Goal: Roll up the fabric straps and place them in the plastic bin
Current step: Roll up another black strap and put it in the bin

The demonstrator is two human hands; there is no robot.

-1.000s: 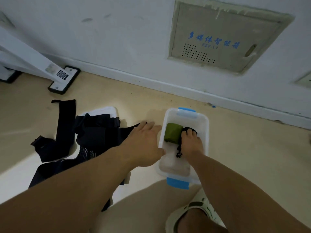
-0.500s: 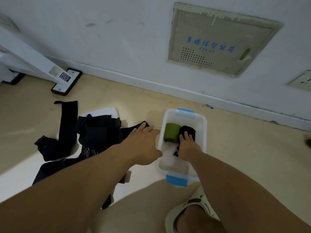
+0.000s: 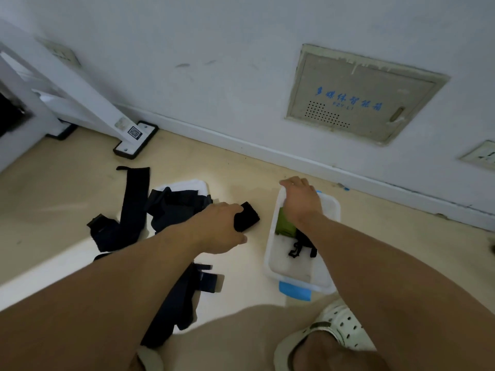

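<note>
Black strap (image 3: pixel 247 216) is gripped by the left hand (image 3: pixel 218 227) for rolling next, while the right hand (image 3: pixel 301 200) holds the bin (image 3: pixel 332 210) rim.

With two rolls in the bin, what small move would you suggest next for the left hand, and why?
Probably lift the black strap clear of the pile to roll it: the left hand already grips its end, while the right hand holds the bin's rim, and a green roll and black roll sit inside.
</note>
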